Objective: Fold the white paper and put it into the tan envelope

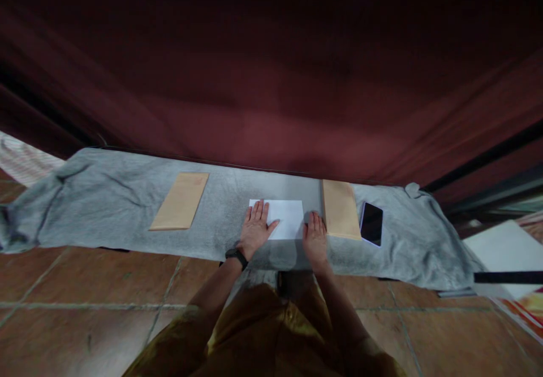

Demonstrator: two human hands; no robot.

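A white sheet of paper [289, 219] lies on the grey cloth [224, 213] in front of me. My left hand [255, 227], with a black band on its wrist, rests flat on the sheet's left part, fingers spread. Just right of the sheet, my right hand [315, 235] lies flat on the cloth, its thumb side at the paper's right edge, its fingers near a brown envelope [343, 210]. Another brown envelope [180, 202] lies farther left, apart from both hands. Neither hand grips anything visible.
A dark-screened phone [372, 224] lies right of the right envelope. A dark red surface [271, 122] rises behind the cloth. White boards [507, 250] stand at the far right beside a black strip. Brown floor tiles [106, 278] show along the near side.
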